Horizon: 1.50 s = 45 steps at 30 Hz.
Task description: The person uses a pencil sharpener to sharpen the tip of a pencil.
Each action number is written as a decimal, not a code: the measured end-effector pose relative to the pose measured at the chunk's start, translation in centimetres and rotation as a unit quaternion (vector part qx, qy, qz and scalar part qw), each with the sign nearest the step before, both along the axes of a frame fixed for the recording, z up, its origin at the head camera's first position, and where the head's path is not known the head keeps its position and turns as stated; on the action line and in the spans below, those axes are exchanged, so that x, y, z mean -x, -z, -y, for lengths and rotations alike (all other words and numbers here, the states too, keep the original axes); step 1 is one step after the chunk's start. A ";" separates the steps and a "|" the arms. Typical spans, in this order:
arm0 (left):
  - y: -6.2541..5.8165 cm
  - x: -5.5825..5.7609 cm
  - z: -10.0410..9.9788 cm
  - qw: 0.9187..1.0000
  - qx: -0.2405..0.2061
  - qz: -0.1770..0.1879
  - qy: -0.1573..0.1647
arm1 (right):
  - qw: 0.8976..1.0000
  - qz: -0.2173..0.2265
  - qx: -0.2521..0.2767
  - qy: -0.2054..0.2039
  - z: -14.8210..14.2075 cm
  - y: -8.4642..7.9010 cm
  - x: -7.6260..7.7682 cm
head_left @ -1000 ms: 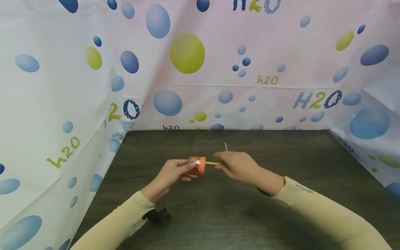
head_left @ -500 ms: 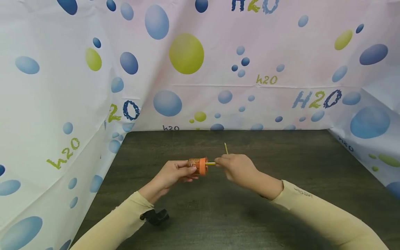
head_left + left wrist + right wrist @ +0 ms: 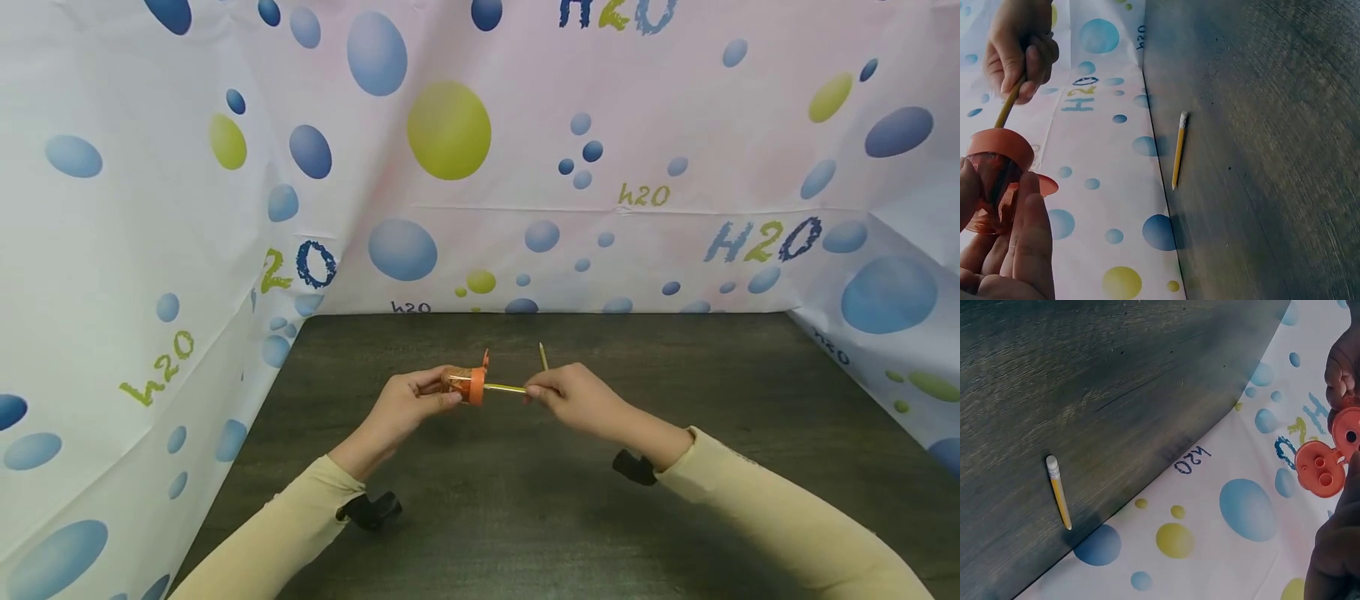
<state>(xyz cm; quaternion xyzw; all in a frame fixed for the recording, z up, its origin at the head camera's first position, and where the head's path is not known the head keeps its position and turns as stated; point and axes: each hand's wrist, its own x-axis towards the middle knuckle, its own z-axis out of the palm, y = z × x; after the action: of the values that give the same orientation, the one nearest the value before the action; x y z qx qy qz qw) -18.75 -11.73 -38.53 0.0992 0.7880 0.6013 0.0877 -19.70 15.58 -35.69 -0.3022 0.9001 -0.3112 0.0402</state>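
Note:
My left hand (image 3: 401,408) holds a pencil sharpener (image 3: 465,385) with a see-through body and an orange top. Its round orange lid (image 3: 1318,475) is flipped out to the side in the right wrist view. A yellow pencil (image 3: 505,388) runs level from the orange top to my right hand (image 3: 581,402), which pinches it by its other end. In the left wrist view the same pencil (image 3: 1009,111) meets the sharpener's top (image 3: 1004,147); its point is hidden there. Both hands are above the table.
A second yellow pencil (image 3: 543,357) with a white eraser end (image 3: 1053,464) lies on the dark wooden table (image 3: 712,375), beyond the right hand. A white sheet printed with bubbles (image 3: 525,167) rises behind the table and along its sides.
The sharpener has turned in my left hand, so its lid now sticks up in the head view. It has also shifted slightly left. The right hand still grips the pencil, turned a little at the wrist.

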 end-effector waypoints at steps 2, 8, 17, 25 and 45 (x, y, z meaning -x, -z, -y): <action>0.0 0.1 0.1 1.000 -0.005 0.004 -0.001 | 1.000 0.000 0.003 0.000 -0.1 -0.1 0.0; 0.1 0.3 0.4 1.000 -0.015 0.016 -0.007 | 1.000 -0.006 -0.002 0.004 -0.3 -0.3 0.0; 0.2 0.3 0.8 0.999 -0.031 0.026 0.002 | 1.000 0.000 -0.007 0.007 -0.5 -0.3 0.0; 0.1 0.1 0.8 0.999 -0.035 0.030 0.006 | 1.000 0.003 -0.006 0.008 -0.7 -0.1 -0.1; 0.0 -0.1 1.1 0.999 -0.026 0.037 -0.007 | 1.000 0.008 -0.005 0.012 -1.3 0.0 -0.2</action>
<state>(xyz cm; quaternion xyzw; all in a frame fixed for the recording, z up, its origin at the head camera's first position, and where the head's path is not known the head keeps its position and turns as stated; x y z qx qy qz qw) -18.63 -12.81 -38.50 0.0730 0.7691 0.6253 0.1100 -19.54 16.92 -35.73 -0.2883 0.9050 -0.3097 0.0448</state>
